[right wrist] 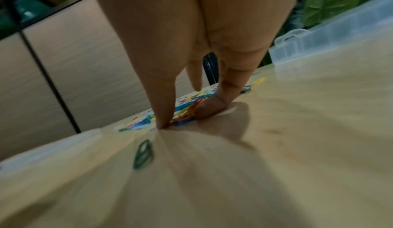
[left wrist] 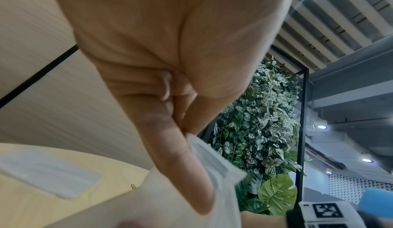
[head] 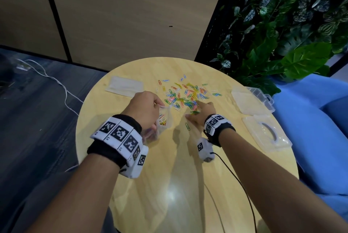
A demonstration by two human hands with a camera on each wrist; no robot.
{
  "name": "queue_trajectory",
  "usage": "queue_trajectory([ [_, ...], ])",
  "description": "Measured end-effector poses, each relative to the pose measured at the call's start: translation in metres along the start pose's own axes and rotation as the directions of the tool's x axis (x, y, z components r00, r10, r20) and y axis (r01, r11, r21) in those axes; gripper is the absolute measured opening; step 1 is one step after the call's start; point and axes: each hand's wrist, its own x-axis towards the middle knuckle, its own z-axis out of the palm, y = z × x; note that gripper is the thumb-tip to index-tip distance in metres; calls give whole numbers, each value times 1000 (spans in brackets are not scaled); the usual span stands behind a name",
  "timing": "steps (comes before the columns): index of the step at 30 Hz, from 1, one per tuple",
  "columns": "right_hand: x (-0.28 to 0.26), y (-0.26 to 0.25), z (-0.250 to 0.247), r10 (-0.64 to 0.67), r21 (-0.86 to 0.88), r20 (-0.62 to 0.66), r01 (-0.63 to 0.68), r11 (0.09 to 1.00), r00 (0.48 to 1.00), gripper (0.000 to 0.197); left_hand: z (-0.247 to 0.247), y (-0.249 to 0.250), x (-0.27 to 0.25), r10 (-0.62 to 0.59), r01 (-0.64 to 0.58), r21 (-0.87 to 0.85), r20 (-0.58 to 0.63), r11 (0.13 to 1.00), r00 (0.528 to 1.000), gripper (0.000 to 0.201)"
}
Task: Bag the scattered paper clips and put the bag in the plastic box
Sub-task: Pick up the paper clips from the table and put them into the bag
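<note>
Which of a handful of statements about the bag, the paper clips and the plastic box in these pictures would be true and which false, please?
1. The left hand holds a clear bag that already has some clips in it. True.
2. The right hand rests idle on the plastic box. False: its fingers are down on the pile of paper clips, gathering some.
3. The plastic box sits open with its lid lying apart, nearer the person. True.
4. All the clips have been bagged. False: most lie scattered on the round table.
</note>
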Motion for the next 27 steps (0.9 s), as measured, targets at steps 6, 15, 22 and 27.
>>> queue_trajectory([
  [6,4,-8,0,-269,-208,-73,250,946,960,29,0,-1,1,-3,3,15,9,1000,1000,24],
  [15,-3,22,-9,48,280,-19,-40,959,999,11,2,1,0,-1,1,20,8,1000,1000,22],
  [22,-16,46,-18,119,868,248,-275,414,961,26,6,-1,3,-16,16,5,24,1000,1000,22],
  [27,-57,4,-41,-238,968,247,-250,15,939,19,8,1,5,-33,33,21,-16,999,999,23],
])
